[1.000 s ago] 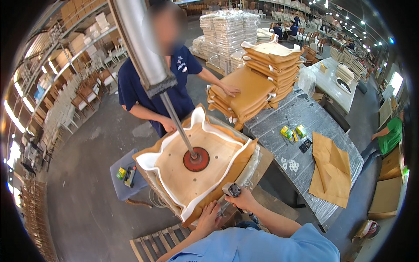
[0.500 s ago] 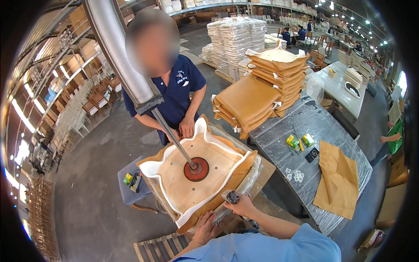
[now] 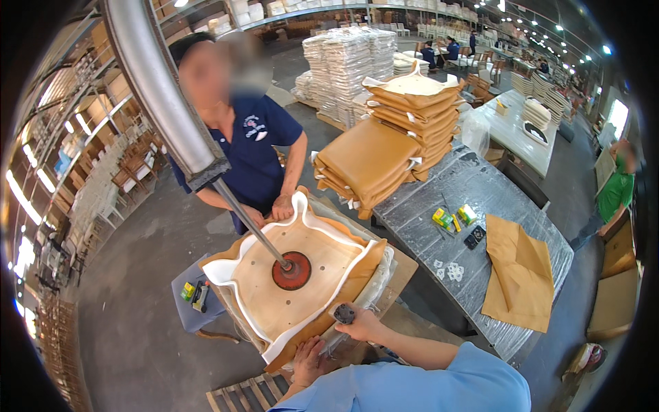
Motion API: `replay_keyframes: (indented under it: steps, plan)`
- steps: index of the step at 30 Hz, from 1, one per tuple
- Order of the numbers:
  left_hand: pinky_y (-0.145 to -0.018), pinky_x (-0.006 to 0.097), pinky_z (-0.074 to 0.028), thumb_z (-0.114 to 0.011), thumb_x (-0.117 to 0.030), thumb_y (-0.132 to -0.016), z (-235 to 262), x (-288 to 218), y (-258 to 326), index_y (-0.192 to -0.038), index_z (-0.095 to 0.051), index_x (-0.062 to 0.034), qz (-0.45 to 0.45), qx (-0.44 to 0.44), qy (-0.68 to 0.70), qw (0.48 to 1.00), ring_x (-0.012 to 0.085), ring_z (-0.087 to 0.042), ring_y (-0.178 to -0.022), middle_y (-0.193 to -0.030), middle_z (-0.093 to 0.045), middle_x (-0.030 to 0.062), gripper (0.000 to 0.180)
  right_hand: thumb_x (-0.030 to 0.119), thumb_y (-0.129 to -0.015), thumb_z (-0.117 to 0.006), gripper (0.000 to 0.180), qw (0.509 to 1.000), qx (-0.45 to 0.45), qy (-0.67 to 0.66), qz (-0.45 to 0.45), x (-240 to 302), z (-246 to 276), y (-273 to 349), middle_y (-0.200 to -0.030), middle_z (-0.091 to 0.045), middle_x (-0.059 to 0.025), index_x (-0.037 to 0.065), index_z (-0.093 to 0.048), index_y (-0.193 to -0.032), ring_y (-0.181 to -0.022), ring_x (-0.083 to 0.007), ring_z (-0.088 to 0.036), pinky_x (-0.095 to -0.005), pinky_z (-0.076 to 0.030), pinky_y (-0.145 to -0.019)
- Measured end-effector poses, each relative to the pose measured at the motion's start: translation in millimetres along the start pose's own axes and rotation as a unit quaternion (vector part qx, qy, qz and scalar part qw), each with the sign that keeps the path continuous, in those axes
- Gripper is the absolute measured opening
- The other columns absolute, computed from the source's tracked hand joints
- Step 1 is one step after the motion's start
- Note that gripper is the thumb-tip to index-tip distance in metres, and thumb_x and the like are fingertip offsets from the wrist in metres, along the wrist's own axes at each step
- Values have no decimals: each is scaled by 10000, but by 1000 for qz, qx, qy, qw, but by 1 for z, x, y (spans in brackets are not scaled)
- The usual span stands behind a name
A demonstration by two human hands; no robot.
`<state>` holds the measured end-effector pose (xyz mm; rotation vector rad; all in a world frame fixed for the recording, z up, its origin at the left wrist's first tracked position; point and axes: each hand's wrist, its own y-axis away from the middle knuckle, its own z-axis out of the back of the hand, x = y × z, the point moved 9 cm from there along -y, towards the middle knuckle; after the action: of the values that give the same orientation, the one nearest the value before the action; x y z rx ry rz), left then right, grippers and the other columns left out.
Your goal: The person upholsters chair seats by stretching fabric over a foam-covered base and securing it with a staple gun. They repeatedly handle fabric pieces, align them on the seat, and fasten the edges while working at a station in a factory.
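A wooden seat panel (image 3: 257,278) lies underside up, ringed by white padding (image 3: 283,334) and a tan cover (image 3: 302,338) whose edges stand up around it. A metal press rod with a round red foot (image 3: 299,276) bears down on the panel's middle. My left hand (image 3: 308,360) rests at the near edge, its fingers extended against the tan cover. My right hand (image 3: 362,325) is closed around a dark staple gun (image 3: 343,314), held by the near right edge; its lower part is hidden. Across the panel, a co-worker's hands (image 3: 273,211) touch the far edge.
At right, a plastic-wrapped table (image 3: 419,213) holds a tan sheet (image 3: 518,275) and small yellow-green boxes (image 3: 443,218). Tan covered seats (image 3: 374,147) are stacked behind. A blue-topped stool (image 3: 182,288) with another tool stands left; a slatted pallet (image 3: 244,398) lies below.
The whole view has shifted, so the scene sits further left. The co-worker's head has turned or moved aside. Both my hands stay by the near edge, the staple gun still in the right.
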<state>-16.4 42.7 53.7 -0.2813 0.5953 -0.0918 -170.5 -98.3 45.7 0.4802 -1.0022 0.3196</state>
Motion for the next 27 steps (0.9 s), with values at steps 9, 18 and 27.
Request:
replay_keyframes:
  steps: [9,18,27]
  plan:
    - [-1123,556,-448,-763,-110,-796,-5,4,3,-1291,-678,-79,-10,-1,-18,1000,390,-623,-1281,-1383,-666,156,503,356,-871,-796,619,1000,1,-3,10,5,-4,4,-1173,-733,-212,153,-555,-1404,-1135,-437,-686,-492,-556,-932]
    - [-1104,445,-478,-649,-166,-971,-7,8,9,-1464,-589,-56,-5,35,10,999,351,-532,-1380,-1456,-613,157,509,327,-864,-761,653,1000,3,5,25,1,-14,1,-1130,-734,-225,198,-507,-1451,-1085,-445,-695,-516,-550,-916]
    - [-1191,474,-396,-720,-160,-921,-15,42,9,-1456,-592,-67,127,55,151,979,361,-498,-1417,-1514,-564,168,559,374,-878,-744,683,998,51,27,1,5,-27,1,-1201,-715,-238,177,-479,-1475,-1115,-449,-687,-519,-542,-952]
